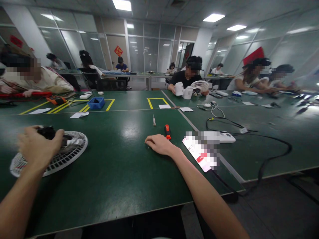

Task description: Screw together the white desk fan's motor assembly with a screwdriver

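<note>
One left hand [41,146], well to the left of the red-and-black screwdriver [167,131], blurred, thumb and fingers wrapped around a dark unit [48,132] over a white fan grille [66,160]; a grip from above, apparently for steadying at the middle rather than by the slotted rim. Firm join or loose contact between unit and grille: impossible to tell.

Just on the near side of the same screwdriver, the right hand [158,143], lowered to the green table [112,192] with fingers loosely bent; a resting pose, by the look of it, with anything pinched beneath the fingertips impossible to tell.

Slightly left of and beyond the red-and-black screwdriver, a slim screwdriver [154,121], pale handle toward the near edge, perhaps for easy pick-up. To its red-and-black neighbour's right, a lit phone [199,154], screen up, presumably for reading at a glance, and farther right, a white power strip [227,137], seemingly clear of the working space.

Well beyond the red-and-black screwdriver and leftward, a blue tray [96,105], probably for keeping small parts together; beyond and rightward, a co-worker [184,78] behind white housings [187,93].
</note>
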Available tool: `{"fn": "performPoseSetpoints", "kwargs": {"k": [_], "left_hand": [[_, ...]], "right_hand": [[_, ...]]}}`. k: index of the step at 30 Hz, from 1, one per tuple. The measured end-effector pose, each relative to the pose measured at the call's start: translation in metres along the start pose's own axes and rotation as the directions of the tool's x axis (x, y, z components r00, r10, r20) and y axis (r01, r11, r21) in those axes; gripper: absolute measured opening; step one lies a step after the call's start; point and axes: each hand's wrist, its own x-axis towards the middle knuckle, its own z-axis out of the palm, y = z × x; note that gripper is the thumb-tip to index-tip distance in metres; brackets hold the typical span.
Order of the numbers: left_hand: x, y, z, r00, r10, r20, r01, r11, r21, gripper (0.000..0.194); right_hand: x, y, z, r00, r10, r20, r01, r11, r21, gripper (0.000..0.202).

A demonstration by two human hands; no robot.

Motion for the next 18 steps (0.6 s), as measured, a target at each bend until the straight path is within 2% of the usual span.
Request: {"fn": "performPoseSetpoints", "kwargs": {"k": [1,3,6,11,15,18], "left_hand": [[-0.009,0.019,-0.003,0.996,-0.064,0.06,0.064,0.998,0.003,0.082],[-0.026,0.053,-0.007,0.992,-0.038,0.124,0.043,0.999,-0.034,0.082],[-0.047,0.09,-0.002,0.979,0.118,0.169,-0.103,0.99,-0.095,0.083],[-0.079,0.13,0.022,0.926,0.337,0.172,-0.293,0.926,-0.239,0.083],[-0.107,0.155,0.045,0.87,0.481,0.11,-0.403,0.82,-0.406,0.098],[-0.123,0.167,0.058,0.791,0.61,0.044,-0.481,0.664,-0.573,0.103]], "right_hand": [[-0.001,-0.001,-0.001,1.0,0.004,0.011,-0.004,1.0,0.014,0.022],[-0.002,-0.002,-0.002,0.999,0.007,0.048,-0.008,1.0,0.015,0.019],[-0.002,-0.003,-0.003,0.997,0.01,0.077,-0.009,1.0,-0.016,0.015],[-0.001,0.0,-0.002,0.998,0.04,0.053,-0.038,0.998,-0.048,0.018],[0.0,0.009,-0.001,0.994,0.09,-0.068,-0.094,0.994,-0.054,0.022],[0.003,0.019,-0.001,0.955,0.155,-0.254,-0.15,0.988,0.039,0.026]]}}
